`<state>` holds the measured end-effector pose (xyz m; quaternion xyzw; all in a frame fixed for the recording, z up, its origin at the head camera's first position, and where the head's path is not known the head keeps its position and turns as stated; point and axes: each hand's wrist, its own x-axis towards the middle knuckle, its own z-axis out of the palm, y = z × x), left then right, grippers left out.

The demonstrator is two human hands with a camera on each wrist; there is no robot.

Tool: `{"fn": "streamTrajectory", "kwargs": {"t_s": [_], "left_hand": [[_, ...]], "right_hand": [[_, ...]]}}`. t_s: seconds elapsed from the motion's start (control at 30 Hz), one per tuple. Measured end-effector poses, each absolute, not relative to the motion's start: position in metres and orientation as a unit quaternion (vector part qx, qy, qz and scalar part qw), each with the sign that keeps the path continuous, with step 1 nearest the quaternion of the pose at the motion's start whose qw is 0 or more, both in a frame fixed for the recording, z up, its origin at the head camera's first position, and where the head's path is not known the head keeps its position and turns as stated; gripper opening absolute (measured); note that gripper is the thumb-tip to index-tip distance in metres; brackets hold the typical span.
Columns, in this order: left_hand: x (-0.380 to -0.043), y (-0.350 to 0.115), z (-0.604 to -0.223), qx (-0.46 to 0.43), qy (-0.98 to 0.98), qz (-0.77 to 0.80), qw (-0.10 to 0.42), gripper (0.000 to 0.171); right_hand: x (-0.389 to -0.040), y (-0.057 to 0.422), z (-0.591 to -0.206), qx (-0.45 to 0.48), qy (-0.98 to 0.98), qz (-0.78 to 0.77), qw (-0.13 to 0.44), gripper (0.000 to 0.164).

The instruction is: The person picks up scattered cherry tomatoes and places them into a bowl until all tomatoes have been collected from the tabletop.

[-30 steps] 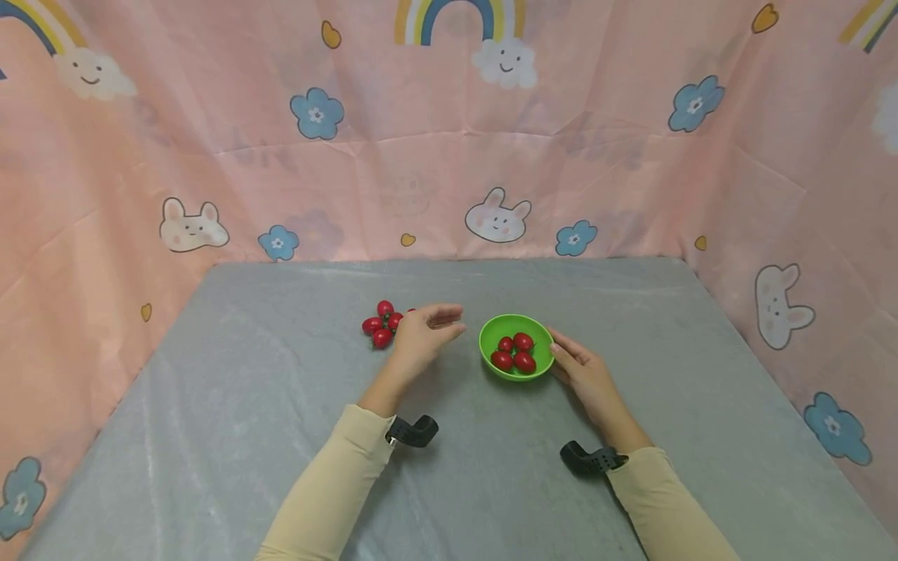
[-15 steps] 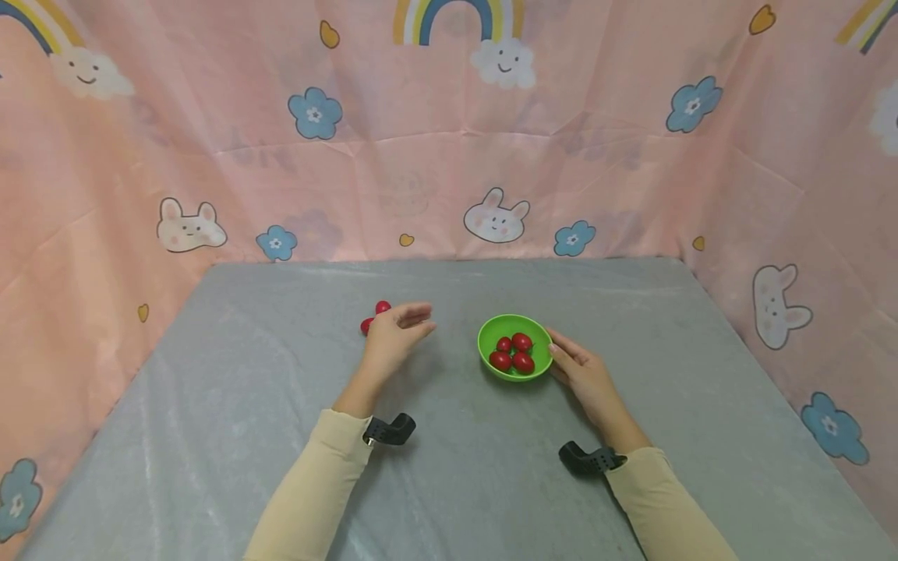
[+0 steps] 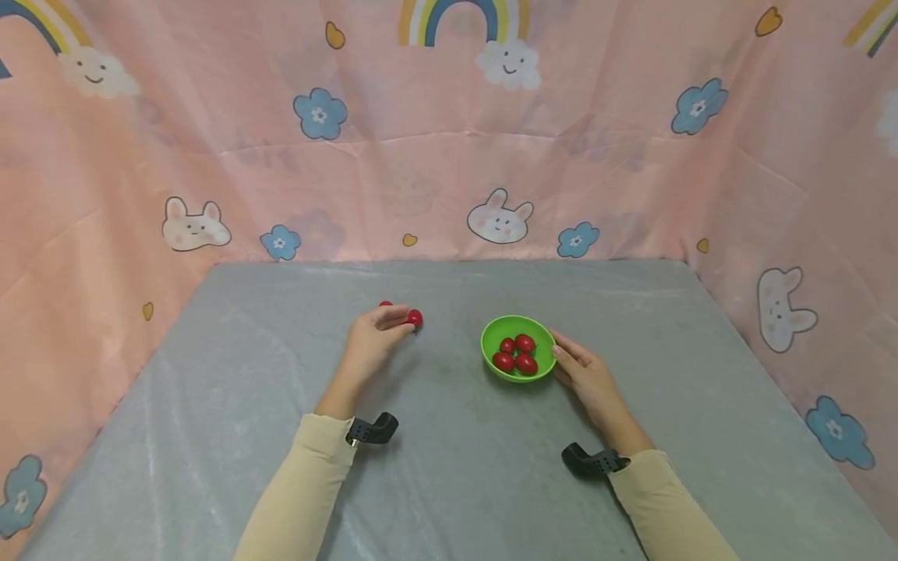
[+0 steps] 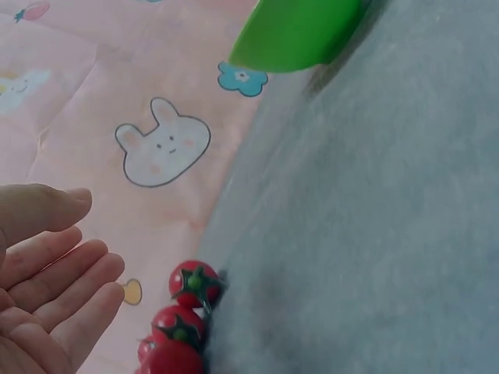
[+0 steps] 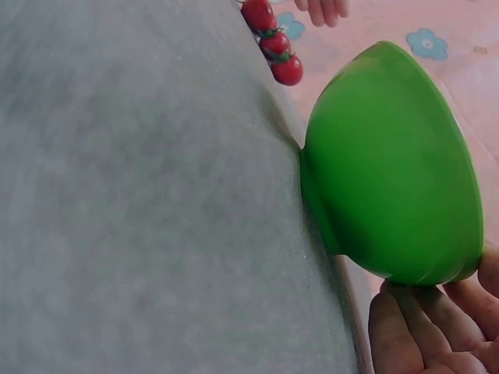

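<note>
My left hand (image 3: pixel 368 339) hovers over a cluster of red cherry tomatoes (image 4: pixel 173 360), left of the bowl, and hides most of them in the head view. One cherry tomato (image 3: pixel 415 319) shows just past its fingertips. In the left wrist view the fingers are extended, the thumb stands apart from them, and nothing lies between. With thumb at the rim and fingers against the outer side, my right hand (image 3: pixel 589 386) holds a small green bowl (image 5: pixel 390 171) upright on the table. Several cherry tomatoes (image 3: pixel 526 364) lie inside the bowl.
A grey cloth covers the table (image 3: pixel 449 467). Behind it and along both sides hangs a pink curtain (image 3: pixel 421 171) printed with rabbits, flowers and rainbows. A black wrist strap (image 3: pixel 373 428) sits on the left wrist, and another black strap (image 3: pixel 595 461) on the right.
My left hand has moved left across the loose tomatoes, covering those on the left and uncovering one at the right. The right hand and bowl stay in place.
</note>
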<state>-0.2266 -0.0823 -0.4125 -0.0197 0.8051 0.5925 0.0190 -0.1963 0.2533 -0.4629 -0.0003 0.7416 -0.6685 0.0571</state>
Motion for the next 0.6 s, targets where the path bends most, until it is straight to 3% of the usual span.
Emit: {"fn": "streamTrajectory", "kwargs": {"t_s": [0.6], "left_hand": [[-0.228, -0.101, -0.425, -0.066, 0.800, 0.596, -0.020, 0.039]], "right_hand": [[-0.196, 0.253, -0.462, 0.006, 0.747, -0.662, 0.060, 0.056]]}}
